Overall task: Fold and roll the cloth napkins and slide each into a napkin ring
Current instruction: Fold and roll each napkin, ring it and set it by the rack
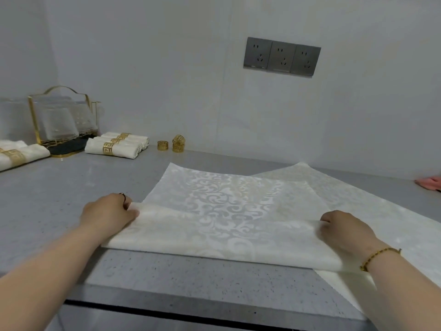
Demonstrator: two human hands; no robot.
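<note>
A white damask napkin (229, 199) lies spread on the grey counter (59, 199), its near edge folded over toward the back. My left hand (107, 216) pinches the left end of that folded edge. My right hand (346, 231) grips the right end of the same edge. A second white napkin (372, 211) lies flat under it, sticking out to the right. Three gold napkin rings stand near the wall: one single ring (162, 145) and a stacked pair of rings (179, 144).
Rolled napkins in gold rings (117, 145) lie at the back left, with more rolled napkins (16, 155) at the far left edge. A gold wire rack with glass cups (62, 120) stands behind them. A pink cloth (429, 182) sits at the right. Wall sockets (281, 57) are above.
</note>
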